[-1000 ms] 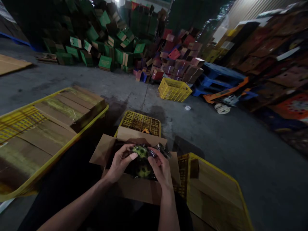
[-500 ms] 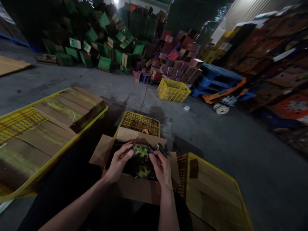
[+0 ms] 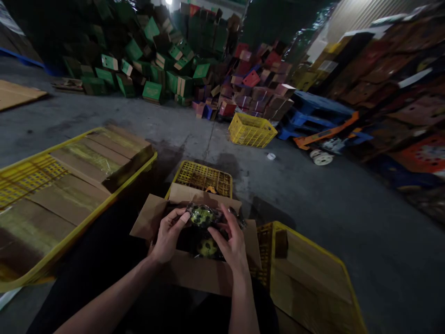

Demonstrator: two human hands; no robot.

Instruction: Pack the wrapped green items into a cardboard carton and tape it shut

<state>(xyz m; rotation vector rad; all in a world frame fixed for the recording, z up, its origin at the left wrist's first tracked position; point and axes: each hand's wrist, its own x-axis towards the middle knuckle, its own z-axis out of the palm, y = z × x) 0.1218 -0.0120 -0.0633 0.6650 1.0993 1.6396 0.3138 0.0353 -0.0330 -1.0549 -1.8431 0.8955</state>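
Note:
Both my hands are over an open cardboard box [image 3: 194, 273] in front of me. My left hand [image 3: 169, 235] and my right hand [image 3: 231, 243] together grip a round green fruit wrapped in dark shiny film [image 3: 202, 215], held just above the box. Another wrapped green fruit [image 3: 206, 247] lies in the box below it, between my hands. The box flaps stand open to the left and far side.
A small yellow crate [image 3: 205, 176] sits just beyond the box. Large yellow crates with flat cardboard stand left [image 3: 69, 185] and right [image 3: 306, 278]. Farther off are heaps of green boxes [image 3: 153, 65] and red boxes [image 3: 257, 83], another yellow crate [image 3: 252, 130], and a pallet jack [image 3: 323, 139].
The wrapped fruit has come up a little out of the box and away from me. My right hand's fingers have shifted round its near side.

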